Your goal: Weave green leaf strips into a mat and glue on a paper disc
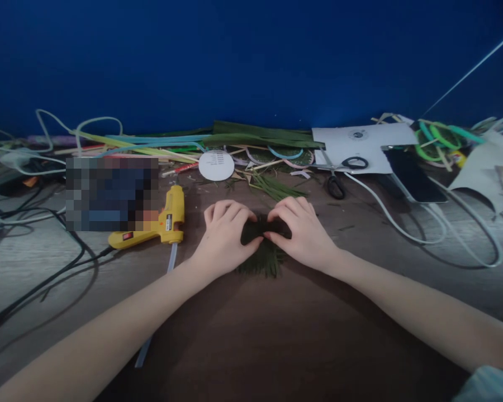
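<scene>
A dark green fringed bunch (263, 261), leaf-like in look, lies low over the tabletop between my two hands. My left hand (226, 237) pinches its left part with thumb and fingers. On the other side my right hand (302, 234) grips it in the same way, and the thumb tips almost meet in the middle. Narrow cut ends fan out below the thumbs. Part of the bunch is hidden by my fingers. More loose green strips (272, 185) rest just beyond my hands.
Left of my hands lies a yellow glue gun (174, 215) with a clear glue stick, beside black cables. Behind are a white disc (216, 166), pipe cleaners and long green leaves (255, 134). Scissors (336, 187), white paper (356, 146) and a phone (419, 177) with a cable are at right.
</scene>
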Demonstrator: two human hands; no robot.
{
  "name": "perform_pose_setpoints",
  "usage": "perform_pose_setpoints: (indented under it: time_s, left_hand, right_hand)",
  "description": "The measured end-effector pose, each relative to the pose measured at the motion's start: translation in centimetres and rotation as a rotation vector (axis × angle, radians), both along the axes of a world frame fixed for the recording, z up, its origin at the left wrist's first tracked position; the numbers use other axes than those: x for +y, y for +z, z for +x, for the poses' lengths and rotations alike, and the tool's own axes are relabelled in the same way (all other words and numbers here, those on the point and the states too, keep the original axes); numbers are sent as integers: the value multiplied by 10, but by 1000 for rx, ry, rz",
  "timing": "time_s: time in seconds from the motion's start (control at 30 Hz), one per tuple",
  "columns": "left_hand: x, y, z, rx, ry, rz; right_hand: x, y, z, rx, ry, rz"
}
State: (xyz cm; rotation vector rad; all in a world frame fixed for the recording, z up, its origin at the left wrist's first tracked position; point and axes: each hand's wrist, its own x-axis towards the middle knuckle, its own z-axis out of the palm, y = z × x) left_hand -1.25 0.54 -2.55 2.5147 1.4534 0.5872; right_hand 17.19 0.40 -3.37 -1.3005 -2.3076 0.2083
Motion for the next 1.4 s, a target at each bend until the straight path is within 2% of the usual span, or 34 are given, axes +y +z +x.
perform_pose_setpoints:
  time_s: [0.1,0.47,1.4]
  left_hand:
    - [0,0,0,8,27,-8]
    - [0,-1,-1,25,14,25]
    - [3,0,1,1,11,-62]
  right_hand:
    - [1,-2,1,11,-32,16]
    - [3,-3,1,41,-13,-29]
    - [4,0,1,80,11,-76]
